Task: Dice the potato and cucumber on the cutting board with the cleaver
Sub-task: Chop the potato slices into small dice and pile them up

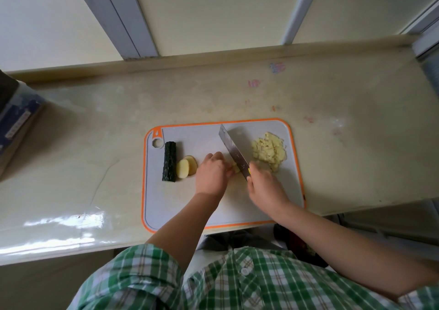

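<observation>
A grey cutting board (180,205) with an orange rim lies on the counter. My right hand (266,186) grips the cleaver (234,151) by its handle, blade down beside a small potato piece (236,167). My left hand (211,173) holds that piece with curled fingers, just left of the blade. A pile of diced potato (269,151) sits on the board's right side. Two potato slices (186,168) and a dark green cucumber piece (169,161) lie on the left side.
The beige counter (332,143) runs left and right of the board, with a raised ledge behind it. A blue box (16,129) sits at the far left edge. The board's near edge overhangs the counter front.
</observation>
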Demonstrator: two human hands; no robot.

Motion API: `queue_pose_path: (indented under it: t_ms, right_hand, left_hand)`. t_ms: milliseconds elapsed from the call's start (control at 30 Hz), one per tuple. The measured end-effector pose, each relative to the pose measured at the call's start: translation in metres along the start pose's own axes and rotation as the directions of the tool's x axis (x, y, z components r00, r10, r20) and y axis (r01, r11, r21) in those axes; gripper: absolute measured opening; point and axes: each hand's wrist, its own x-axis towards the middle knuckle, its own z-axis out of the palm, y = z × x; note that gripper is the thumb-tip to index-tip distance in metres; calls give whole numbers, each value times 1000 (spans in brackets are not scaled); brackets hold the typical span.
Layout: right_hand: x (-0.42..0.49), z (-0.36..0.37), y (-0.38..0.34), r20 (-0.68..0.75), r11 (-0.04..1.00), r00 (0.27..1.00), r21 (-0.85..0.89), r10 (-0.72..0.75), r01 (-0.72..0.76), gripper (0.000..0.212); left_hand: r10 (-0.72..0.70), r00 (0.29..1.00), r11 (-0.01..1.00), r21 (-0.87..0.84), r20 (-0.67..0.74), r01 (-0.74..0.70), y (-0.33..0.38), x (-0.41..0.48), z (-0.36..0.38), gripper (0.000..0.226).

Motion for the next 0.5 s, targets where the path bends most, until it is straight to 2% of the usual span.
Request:
queue_pose_path:
  t_ms: [300, 500]
  right_hand:
    - [9, -9, 1, -16, 996, 1000, 86, 8, -7, 18]
    - [6, -26, 4, 7, 997, 998, 44, -58, 58, 13]
  left_hand:
    - [22, 1000, 1000, -8, -13, -22, -1, -3, -2, 24]
    - [16, 998, 1000, -13, -54, -17, -6, -6, -4, 28]
